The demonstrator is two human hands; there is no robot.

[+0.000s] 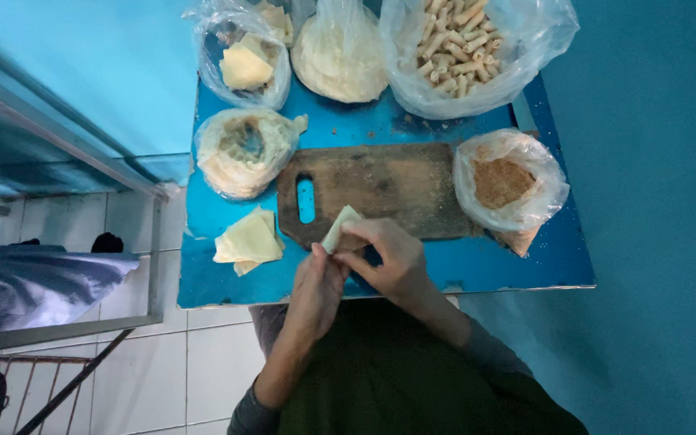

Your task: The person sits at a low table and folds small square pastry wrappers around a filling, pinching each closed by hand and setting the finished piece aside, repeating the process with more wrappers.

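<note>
Both my hands meet over the near edge of a worn wooden cutting board (396, 181) on a small blue table (364, 129). My left hand (316, 286) and my right hand (392, 258) together pinch a pale yellow pastry wrapper (338, 228), partly rolled or folded, its tip pointing away from me. A loose stack of the same square wrappers (248, 240) lies on the table just left of my hands.
Plastic bags ring the board: brown crumbs (503, 184) at right, finished pale rolls (454, 44) at back right, a pale filling (338, 56) at back centre, wrappers (245, 64) at back left, another opened bag (243, 149) at left. White tiled floor and a metal rail (155, 258) lie left.
</note>
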